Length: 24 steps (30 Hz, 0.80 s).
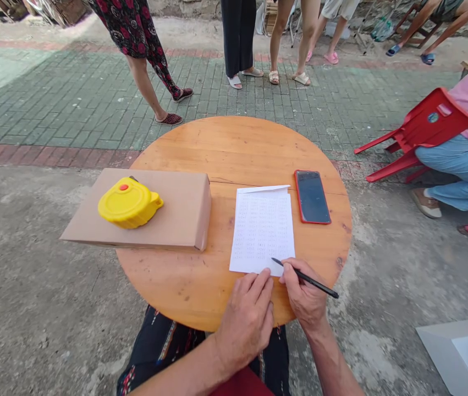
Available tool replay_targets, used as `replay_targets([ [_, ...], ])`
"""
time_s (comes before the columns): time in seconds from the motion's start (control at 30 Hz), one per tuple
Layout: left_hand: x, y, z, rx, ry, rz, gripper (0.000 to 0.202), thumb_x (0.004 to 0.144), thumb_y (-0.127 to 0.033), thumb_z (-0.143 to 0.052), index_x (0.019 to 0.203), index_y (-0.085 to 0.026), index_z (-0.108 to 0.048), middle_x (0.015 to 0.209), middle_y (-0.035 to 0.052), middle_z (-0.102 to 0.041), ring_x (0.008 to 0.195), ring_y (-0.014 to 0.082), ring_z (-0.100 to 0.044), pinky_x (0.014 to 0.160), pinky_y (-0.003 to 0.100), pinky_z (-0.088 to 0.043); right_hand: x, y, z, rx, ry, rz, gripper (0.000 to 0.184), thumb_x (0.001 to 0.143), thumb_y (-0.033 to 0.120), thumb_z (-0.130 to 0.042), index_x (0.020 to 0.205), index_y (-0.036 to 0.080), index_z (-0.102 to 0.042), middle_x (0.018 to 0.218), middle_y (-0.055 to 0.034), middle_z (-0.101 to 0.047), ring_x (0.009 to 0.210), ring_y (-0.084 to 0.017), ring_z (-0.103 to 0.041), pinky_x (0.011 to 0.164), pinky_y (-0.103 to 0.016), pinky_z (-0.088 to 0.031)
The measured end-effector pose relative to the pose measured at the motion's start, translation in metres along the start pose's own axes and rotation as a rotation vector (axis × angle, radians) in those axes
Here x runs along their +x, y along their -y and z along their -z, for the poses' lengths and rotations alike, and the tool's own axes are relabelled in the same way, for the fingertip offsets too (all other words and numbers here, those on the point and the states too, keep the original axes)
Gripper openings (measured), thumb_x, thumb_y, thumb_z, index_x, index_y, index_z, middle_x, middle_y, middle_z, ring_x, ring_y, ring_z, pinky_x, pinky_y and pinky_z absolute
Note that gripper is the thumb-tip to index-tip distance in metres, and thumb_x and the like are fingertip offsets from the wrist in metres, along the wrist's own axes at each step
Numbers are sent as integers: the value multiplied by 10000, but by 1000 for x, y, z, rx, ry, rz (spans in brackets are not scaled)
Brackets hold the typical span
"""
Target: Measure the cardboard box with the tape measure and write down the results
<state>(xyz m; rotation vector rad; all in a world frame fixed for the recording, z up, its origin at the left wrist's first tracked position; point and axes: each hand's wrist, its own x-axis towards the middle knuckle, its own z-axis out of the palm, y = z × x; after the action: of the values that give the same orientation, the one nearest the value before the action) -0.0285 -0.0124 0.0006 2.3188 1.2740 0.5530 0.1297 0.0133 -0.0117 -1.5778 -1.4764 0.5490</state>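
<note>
A white sheet of paper covered in small print lies on a round wooden table. My right hand is closed on a black pen whose tip touches the sheet's lower right edge. My left hand rests flat just below the sheet, its fingers stretched out and touching the paper's bottom edge. A phone in a red case lies screen up to the right of the sheet. To the left, a flat cardboard box overhangs the table edge, with a yellow tape measure on top of it.
Several people stand on the green brick paving beyond the table. A person in blue trousers sits on a red plastic chair at the right. A white box lies on the concrete at the lower right. My dark patterned lap shows below the table.
</note>
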Motion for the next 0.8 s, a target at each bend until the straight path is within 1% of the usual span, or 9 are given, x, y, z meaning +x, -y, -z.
replay_targets([
  [0.4,-2,0,-1,0,0,2,443,873,-112,-481,1313,-83,-521,1397,135,-529,1174,285,-475,1004,474,-458,0,-2,-1,12,5,-5,111,914,222,-560,862,213,-658,661,20,-663,572,-137,-621,598,-262,-508],
  [0.63,-1,1,0,-4,-5,5,435,874,-107,-471,1306,-88,-523,1397,122,-531,1170,283,-469,1005,475,-459,-7,-9,-2,96,-74,-81,94,918,228,-566,895,220,-657,668,22,-659,566,-137,-611,601,-271,-509],
  [0.8,-2,1,-2,5,2,8,459,868,-108,-477,1326,-102,-509,1403,124,-524,1174,289,-473,1001,489,-461,-6,-8,-1,77,-73,-72,91,916,221,-571,894,220,-659,670,20,-656,573,-136,-611,606,-269,-510],
])
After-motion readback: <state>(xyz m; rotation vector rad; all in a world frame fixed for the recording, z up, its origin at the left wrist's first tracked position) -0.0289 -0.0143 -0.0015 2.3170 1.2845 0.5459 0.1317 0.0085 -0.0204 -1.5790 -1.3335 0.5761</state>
